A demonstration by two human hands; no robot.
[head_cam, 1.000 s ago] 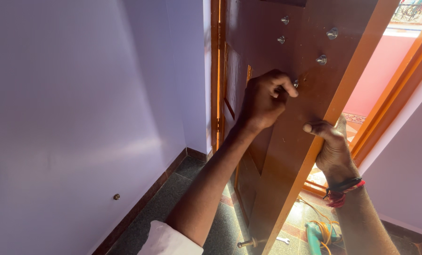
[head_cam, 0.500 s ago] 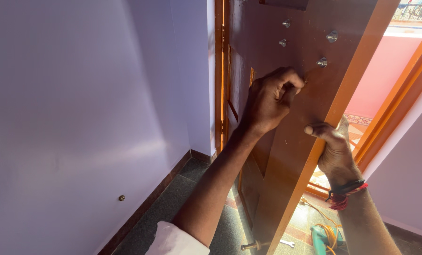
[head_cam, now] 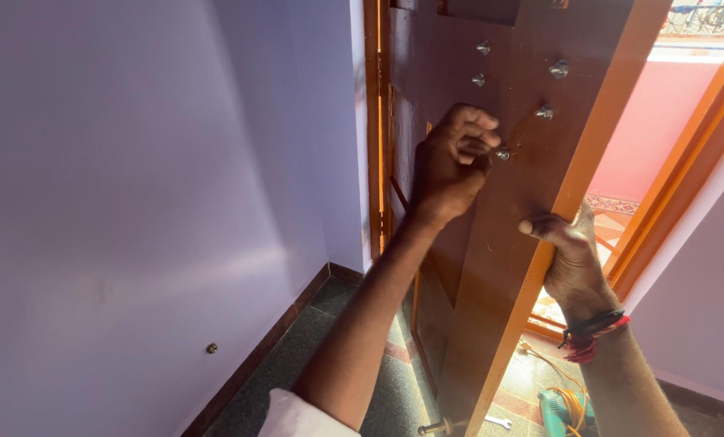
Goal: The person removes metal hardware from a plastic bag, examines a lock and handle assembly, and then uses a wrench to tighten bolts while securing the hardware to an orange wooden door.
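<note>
Nearest the camera, a white sleeve cuff (head_cam: 297,414) shows at the bottom edge, and the left forearm rises from it toward the door. Below on the floor (head_cam: 329,348) lie a teal power tool (head_cam: 558,409) with an orange cord, and a small spanner (head_cam: 498,422) near the door's bottom corner.

The right hand (head_cam: 571,257), with red and black bands (head_cam: 592,333) at the wrist, is clamped around the free edge of the brown wooden door (head_cam: 491,267), fingers wrapped over that edge, thumb on the near face.

Higher up, the left hand (head_cam: 452,162) is curled shut, its fingertips pinched on a silver bolt (head_cam: 503,154) that sticks out of the door face near the free edge. The bolt's long axis runs straight out of the face, roughly toward the viewer.

Farther up the door, four more bolts (head_cam: 559,68) stand out of the wood the same way. Beyond the door are the orange frame (head_cam: 372,121) and a lilac wall (head_cam: 135,178).
</note>
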